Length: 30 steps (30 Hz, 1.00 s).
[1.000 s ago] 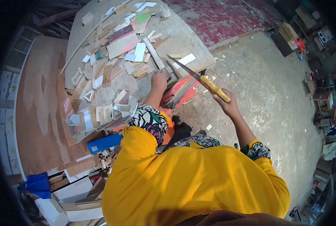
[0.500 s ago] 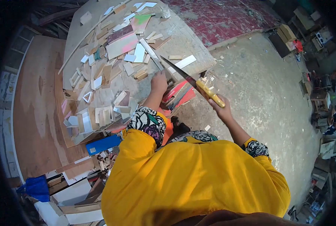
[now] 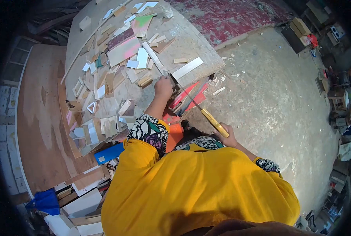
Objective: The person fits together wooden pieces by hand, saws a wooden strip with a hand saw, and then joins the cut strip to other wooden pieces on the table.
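My left hand (image 3: 163, 87) presses down on a long narrow white strip (image 3: 153, 57) lying on the round worktable (image 3: 191, 39), close to the table's near edge. My right hand (image 3: 227, 137) grips the yellow handle of a long knife (image 3: 195, 105). The dark blade slants up and left, and its tip meets the strip right beside my left hand. Both arms wear yellow sleeves with flowered cuffs.
The table carries several cut laminate and wood offcuts, a pink sheet (image 3: 122, 51) and a white strip (image 3: 188, 68). Red boards (image 3: 189, 98) lean under the table edge. A blue piece (image 3: 108, 153) and stacked boards lie at left. Concrete floor (image 3: 277, 102) extends right, with clutter beyond.
My right hand has come down and toward my body, swinging the knife from raised in the air down onto the strip beside my left hand. The left hand stays on the strip.
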Motion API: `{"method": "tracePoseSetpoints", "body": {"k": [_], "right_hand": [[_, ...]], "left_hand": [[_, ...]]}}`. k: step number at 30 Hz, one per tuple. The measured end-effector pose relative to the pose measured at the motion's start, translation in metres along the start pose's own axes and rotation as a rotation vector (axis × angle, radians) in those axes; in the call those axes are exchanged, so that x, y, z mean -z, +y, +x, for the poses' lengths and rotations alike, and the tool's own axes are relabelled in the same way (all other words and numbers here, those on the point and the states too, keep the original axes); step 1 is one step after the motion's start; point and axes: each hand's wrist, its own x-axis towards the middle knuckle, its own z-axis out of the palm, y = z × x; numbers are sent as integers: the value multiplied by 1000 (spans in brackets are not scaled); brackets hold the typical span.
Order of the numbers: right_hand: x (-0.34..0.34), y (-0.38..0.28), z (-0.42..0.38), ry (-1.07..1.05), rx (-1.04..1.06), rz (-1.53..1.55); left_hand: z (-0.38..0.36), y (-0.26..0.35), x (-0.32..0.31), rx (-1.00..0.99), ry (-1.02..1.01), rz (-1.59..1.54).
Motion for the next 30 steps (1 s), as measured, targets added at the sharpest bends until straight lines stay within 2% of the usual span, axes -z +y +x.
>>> {"method": "tracePoseSetpoints", "body": {"k": [6, 8, 9, 10, 12, 18, 20, 25, 28, 29, 30], "right_hand": [[-7, 1, -2, -5, 5, -14], [-8, 0, -2, 17, 79, -107], [-7, -12, -2, 8, -37, 16], [-8, -9, 2, 11, -47, 14], [-7, 1, 8, 21, 73, -128], [2, 7, 11, -51, 24, -80], [-2, 13, 21, 17, 160, -87], [-21, 20, 58, -2, 88, -108], [-10, 28, 40, -1, 217, -101], [-5, 27, 32, -31, 110, -43], [-4, 24, 36, -31, 114, -46]], "left_hand": [[4, -1, 3, -39, -56, 106], [3, 0, 4, -65, -17, 127], [4, 1, 5, -70, -24, 125], [6, 1, 6, -67, -41, 144], [5, 3, 3, -68, -60, 153], [7, 1, 6, -86, -43, 132], [10, 1, 8, -66, -58, 161], [7, 0, 4, -51, -50, 148], [5, 1, 3, -39, -1, 144], [3, 1, 5, -39, 7, 109], [3, 2, 5, -40, 13, 72]]}}
